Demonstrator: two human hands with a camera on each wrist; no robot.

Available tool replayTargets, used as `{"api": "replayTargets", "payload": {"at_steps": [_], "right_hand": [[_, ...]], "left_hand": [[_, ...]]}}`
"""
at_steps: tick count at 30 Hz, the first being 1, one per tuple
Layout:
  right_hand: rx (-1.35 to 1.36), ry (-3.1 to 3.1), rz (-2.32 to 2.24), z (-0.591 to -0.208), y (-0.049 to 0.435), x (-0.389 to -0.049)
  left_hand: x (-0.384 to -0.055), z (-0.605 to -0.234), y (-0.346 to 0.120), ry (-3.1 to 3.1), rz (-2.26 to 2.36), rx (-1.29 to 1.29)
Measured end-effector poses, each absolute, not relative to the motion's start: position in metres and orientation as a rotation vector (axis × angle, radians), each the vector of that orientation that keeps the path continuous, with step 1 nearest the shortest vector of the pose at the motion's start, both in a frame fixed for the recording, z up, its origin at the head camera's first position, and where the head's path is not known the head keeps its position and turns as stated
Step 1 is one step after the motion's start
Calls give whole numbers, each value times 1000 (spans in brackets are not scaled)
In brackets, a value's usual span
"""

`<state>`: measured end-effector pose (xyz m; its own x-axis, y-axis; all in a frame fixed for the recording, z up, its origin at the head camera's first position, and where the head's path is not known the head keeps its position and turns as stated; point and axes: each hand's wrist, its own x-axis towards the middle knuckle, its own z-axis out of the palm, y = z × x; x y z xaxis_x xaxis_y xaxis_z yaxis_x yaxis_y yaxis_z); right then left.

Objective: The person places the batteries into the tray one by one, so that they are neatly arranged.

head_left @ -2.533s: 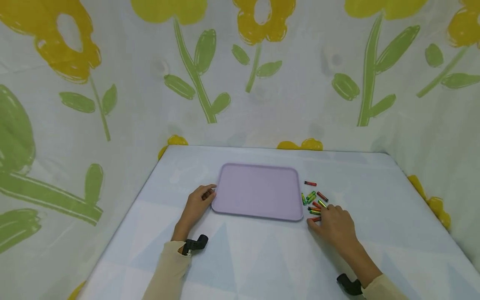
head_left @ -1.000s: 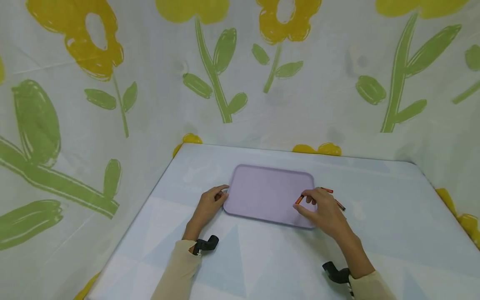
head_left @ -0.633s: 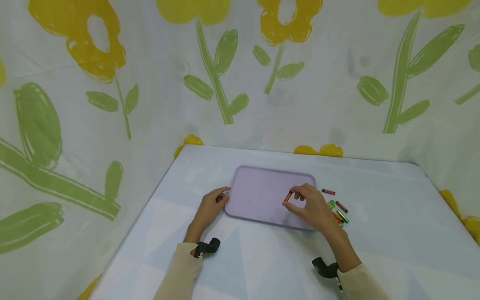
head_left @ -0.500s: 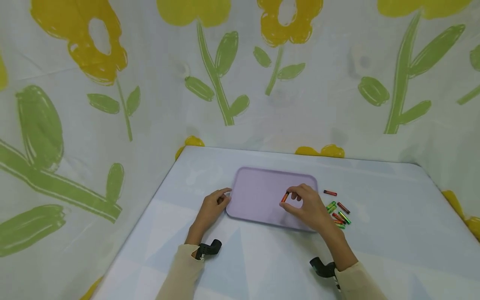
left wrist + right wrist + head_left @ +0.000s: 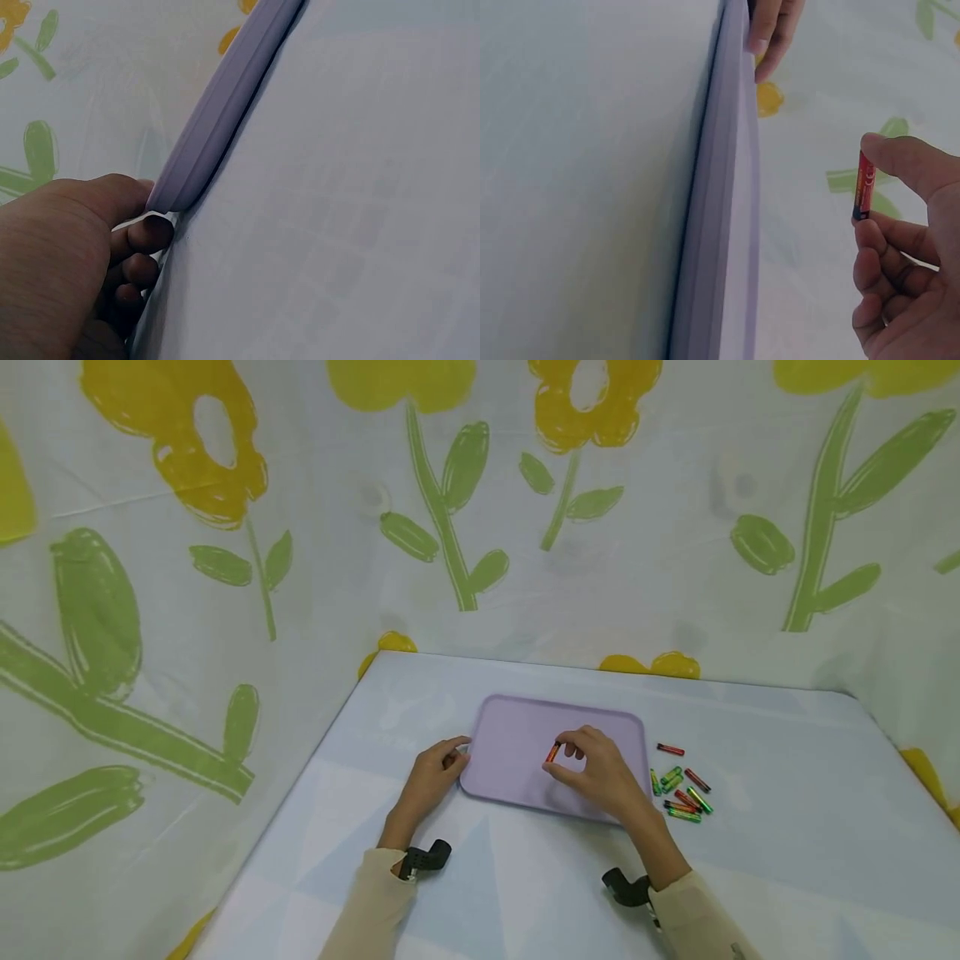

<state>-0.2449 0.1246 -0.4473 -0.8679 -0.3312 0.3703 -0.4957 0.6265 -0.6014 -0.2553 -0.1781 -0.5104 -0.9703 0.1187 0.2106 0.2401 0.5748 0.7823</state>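
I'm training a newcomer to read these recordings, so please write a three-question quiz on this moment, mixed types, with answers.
1. Short answer: Which hand pinches a red battery?

2. True or false: Loose batteries lie on the table to the right of the purple tray.

3. Multiple choice: Where is the left hand?
A. At the tray's left edge
B. At the tray's far edge
C. Over the middle of the tray

Key:
1. The right hand.
2. True.
3. A.
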Motion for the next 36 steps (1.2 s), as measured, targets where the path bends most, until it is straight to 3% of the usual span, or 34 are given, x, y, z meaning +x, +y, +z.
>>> {"api": "replayTargets", "payload": {"at_steps": [36], "right_hand": [[823, -2622, 1171, -475, 46, -285]], "left_hand": [[-255, -507, -176, -2682, -1319, -309]]}}
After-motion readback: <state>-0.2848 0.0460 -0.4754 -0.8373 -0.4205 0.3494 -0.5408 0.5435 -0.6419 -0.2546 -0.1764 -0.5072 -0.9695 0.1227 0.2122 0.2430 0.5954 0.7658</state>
